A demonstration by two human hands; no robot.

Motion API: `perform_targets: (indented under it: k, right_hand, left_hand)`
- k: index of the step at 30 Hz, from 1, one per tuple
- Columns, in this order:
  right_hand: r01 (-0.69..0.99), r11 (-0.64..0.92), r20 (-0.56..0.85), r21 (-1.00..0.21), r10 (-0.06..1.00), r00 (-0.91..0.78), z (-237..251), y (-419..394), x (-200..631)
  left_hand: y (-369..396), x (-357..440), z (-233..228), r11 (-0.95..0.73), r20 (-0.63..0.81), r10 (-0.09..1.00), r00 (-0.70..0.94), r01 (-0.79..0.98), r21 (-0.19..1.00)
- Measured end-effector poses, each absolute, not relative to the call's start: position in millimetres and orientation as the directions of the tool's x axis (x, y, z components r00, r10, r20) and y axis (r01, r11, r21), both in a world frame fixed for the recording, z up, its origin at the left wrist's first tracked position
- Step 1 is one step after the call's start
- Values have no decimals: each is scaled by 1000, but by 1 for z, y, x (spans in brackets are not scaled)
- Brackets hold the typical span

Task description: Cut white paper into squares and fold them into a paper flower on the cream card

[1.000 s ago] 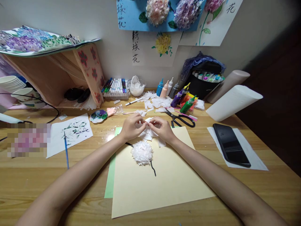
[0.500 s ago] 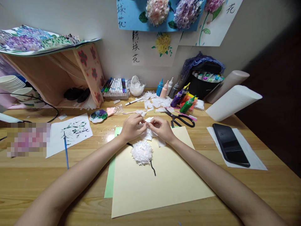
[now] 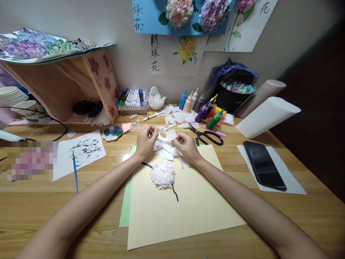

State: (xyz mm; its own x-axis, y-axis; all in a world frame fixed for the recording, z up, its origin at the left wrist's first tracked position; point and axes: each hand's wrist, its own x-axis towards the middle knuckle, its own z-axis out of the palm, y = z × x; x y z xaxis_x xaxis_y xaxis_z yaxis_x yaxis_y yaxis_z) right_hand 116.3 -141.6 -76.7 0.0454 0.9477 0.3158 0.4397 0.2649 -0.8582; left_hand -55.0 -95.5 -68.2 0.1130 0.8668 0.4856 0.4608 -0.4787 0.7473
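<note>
Right hand (image 3: pixel 187 145) pinches a paper scrap (image 3: pixel 170 134); left hand (image 3: pixel 146 142) curls, grip unclear. The bowl (image 3: pixel 156 106) holds white paper (image 3: pixel 154 94), the black case (image 3: pixel 229 100) markers (image 3: pixel 237 87).

Paper piece (image 3: pixel 170 135): white, pinched in right hand (image 3: pixel 185 145)
Paper heap (image 3: pixel 166 154): loose, overlapping the cream sheet's (image 3: pixel 185 212) far edge
Flower (image 3: pixel 162 175): white, ruffled, on that sheet

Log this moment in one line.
left hand: at scraps, grip unclear; right hand: same; flower: on cream sheet; scissors: near green bottle
</note>
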Motion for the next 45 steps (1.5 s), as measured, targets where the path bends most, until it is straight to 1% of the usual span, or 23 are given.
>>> perform_targets:
  k: [2, 4, 7, 10, 12, 14, 15, 18, 19, 21, 25, 28, 31, 34, 38, 40, 42, 45]
  right_hand:
    - [416, 224, 284, -881, 955, 87, -79, -140, 118]
    - [377, 182, 249, -908, 959, 137, -82, -136, 120]
    - [264, 140, 200, -954, 956, 215, -87, -126, 124]
    - [152, 158, 192, -976, 951, 244, -90, -115, 131]
    - [188, 188, 228, -964, 948, 222, -88, -111, 136]
    - [336, 218, 291, -916, 939, 183, -84, -110, 141]
    - [431, 237, 330, -871, 931, 155, -82, -111, 143]
    - [673, 279, 416, -685, 908, 47, -78, -116, 147]
    - [717, 283, 419, -637, 908, 13, -78, -117, 148]
    - [758, 282, 398, -587, 917, -33, -79, -119, 148]
    - [744, 316, 374, -589, 923, -96, -82, -121, 144]
    - [700, 361, 379, -616, 915, -138, -79, -124, 140]
    - [653, 383, 370, -654, 914, -166, -75, -127, 138]
    - [654, 389, 346, -648, 916, -202, -72, -127, 139]
    - [675, 382, 273, -631, 924, -268, -71, -125, 144]
    - [640, 378, 245, -669, 925, -291, -71, -125, 146]
    - [571, 356, 221, -740, 930, -293, -70, -124, 148]
    - [429, 272, 190, -861, 956, -224, -71, -121, 150]
  left_hand:
    - [-90, -57, -72, -372, 408, 913, 10, 433, 821]
    - [-85, -59, -76, -249, 292, 954, -68, 362, 899]
    - [-80, -60, -82, -132, 159, 983, -90, 254, 958]
    - [-78, -59, -85, -141, 145, 989, -19, 157, 978]
    - [-78, -58, -84, -187, 184, 982, 41, 113, 976]
    - [-79, -58, -82, -247, 239, 968, 75, 139, 959]
    - [-80, -58, -81, -276, 265, 961, 82, 176, 945]
    - [-84, -58, -77, -348, 340, 937, 78, 300, 888]
    - [-85, -58, -76, -365, 361, 929, 76, 331, 870]
    - [-88, -58, -75, -395, 392, 916, 88, 377, 838]
    - [-93, -57, -71, -479, 426, 878, 220, 436, 762]
    - [-98, -55, -67, -578, 451, 814, 365, 442, 686]
    - [-101, -54, -66, -645, 431, 757, 492, 452, 616]
    - [-102, -54, -67, -657, 385, 742, 548, 482, 580]
    - [-100, -53, -69, -660, 341, 734, 587, 500, 560]
    - [-100, -53, -69, -673, 329, 720, 611, 500, 544]
    - [-100, -53, -68, -685, 321, 707, 630, 499, 531]
    - [-101, -52, -67, -695, 319, 697, 642, 496, 520]
